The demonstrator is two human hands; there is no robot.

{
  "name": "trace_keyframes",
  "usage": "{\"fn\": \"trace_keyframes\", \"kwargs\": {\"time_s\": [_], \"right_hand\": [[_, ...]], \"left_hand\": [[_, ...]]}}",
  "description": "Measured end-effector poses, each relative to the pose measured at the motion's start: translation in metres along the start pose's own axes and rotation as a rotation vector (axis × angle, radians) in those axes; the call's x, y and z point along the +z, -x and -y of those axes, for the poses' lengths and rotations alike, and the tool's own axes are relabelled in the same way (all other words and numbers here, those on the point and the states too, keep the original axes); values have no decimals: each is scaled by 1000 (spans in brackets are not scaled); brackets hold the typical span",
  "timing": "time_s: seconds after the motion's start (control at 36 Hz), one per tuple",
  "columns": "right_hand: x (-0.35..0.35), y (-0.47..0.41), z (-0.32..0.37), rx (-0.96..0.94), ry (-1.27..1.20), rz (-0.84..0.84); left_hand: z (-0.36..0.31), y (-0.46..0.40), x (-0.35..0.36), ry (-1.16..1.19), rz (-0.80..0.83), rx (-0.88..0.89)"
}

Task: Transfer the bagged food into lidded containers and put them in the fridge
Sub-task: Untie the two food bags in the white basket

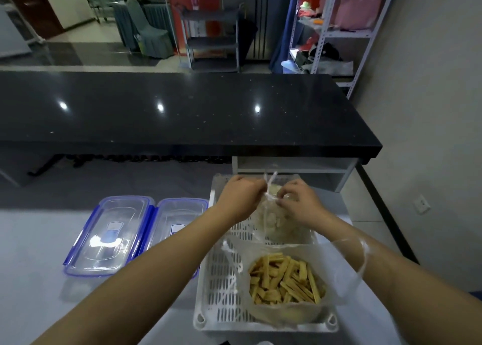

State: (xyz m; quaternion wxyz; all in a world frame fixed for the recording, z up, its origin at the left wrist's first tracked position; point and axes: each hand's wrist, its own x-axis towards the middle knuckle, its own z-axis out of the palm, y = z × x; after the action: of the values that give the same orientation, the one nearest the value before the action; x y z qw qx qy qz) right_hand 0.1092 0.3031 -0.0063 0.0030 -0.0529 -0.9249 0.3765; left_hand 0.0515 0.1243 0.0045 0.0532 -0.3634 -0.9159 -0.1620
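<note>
Both my hands together at knotted neck of clear plastic bag of pale food (273, 222), far end of white slotted plastic basket (221, 279): left hand (238, 196), right hand (300, 201) pinching ties. Early stage: nothing transferred. Clear bag of yellow sticks (287, 279) waits nearer. Two clear blue-clipped lidded containers (109, 237) closed, left of basket. No fridge visible.

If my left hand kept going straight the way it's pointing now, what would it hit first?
Most likely the knotted top of the clear bag of pale food it pinches, then the right hand facing it; depth is hard to judge.
</note>
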Motion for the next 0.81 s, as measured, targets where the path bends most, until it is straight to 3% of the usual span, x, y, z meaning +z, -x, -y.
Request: {"fn": "trace_keyframes", "kwargs": {"time_s": [0.14,0.36,0.53,0.69,0.81], "right_hand": [[-12,11,-14,-129,-53,-64],[-6,19,-24,-72,-12,-14],[-9,19,-6,-202,-8,42],[-4,10,15,-325,403,171],[-6,11,16,-344,403,174]], "left_hand": [[3,35,-9,257,-82,-244],[3,66,-4,515,-96,-534],[-6,64,-13,401,-20,-454],[-28,45,-18,254,55,-374],[-37,44,-25,203,44,-328]]}}
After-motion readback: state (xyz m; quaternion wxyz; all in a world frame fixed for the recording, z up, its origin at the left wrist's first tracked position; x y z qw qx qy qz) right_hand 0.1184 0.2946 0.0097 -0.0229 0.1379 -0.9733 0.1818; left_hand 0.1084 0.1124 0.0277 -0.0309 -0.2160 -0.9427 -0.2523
